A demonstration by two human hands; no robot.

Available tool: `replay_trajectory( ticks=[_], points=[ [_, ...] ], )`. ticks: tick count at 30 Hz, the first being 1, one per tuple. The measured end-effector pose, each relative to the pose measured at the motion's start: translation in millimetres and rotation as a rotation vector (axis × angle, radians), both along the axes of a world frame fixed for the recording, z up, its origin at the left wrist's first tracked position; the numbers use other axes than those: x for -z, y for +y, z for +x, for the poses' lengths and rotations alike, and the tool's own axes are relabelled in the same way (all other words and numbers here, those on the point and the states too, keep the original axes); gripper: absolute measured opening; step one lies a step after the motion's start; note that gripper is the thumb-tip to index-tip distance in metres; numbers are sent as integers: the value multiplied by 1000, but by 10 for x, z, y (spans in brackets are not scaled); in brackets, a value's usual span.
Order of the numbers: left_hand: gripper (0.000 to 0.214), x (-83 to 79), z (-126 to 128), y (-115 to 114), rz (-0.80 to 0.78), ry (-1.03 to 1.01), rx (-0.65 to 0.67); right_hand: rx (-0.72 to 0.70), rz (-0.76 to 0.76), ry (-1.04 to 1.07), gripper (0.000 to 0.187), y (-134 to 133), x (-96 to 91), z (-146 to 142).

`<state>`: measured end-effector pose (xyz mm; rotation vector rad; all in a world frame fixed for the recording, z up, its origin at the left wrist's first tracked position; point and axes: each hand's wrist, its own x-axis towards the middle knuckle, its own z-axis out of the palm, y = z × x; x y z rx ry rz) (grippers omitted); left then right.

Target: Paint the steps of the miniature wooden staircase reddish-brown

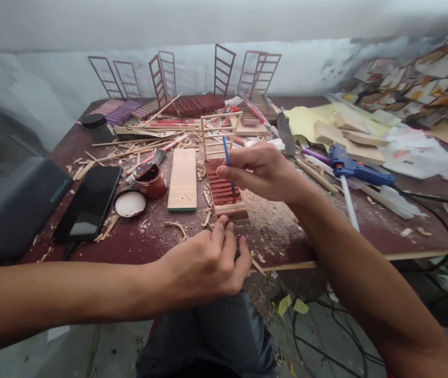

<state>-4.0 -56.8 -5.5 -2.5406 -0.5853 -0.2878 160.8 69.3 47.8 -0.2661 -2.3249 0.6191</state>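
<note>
My right hand point(261, 170) is closed in a pinch on a thin blue-handled paintbrush point(227, 160), whose tip touches a small wooden model piece point(224, 191). Its slatted face is partly painted red-brown, and a bare stick frame stands up at its far end. My left hand point(208, 262) is closed on the near bare-wood end of that model piece, at the table's front edge. An open jar of red-brown paint point(150, 180) stands to the left, its lid point(129, 203) lying beside it.
A flat wood board point(183, 178) lies beside the model. A black phone point(89, 202) and a dark device point(14, 205) sit at left. A blue glue gun point(352, 169) with its cable is at right. Painted frames point(224, 68), sticks and shavings crowd the back.
</note>
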Motion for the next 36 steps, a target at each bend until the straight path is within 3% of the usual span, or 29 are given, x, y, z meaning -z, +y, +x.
replay_trajectory(
  ticks=[8,15,25,29,33,36],
  points=[
    [37,5,9,-13,4,0,-3,60,-114,28,37,-22,28,-12],
    [37,10,12,2,5,0,0,285,-48,198,39,6,54,-25],
    [36,6,22,-18,3,-9,-11,175,-45,121,36,1,123,-82],
    [36,24,19,-13,-1,-8,-13,232,-105,157,35,-23,100,-65],
    [36,16,19,-4,-4,-5,-14,322,-31,170,38,-7,74,-44],
    [36,13,26,-1,-2,-7,-11,308,46,126,41,16,85,-44]
  ],
)
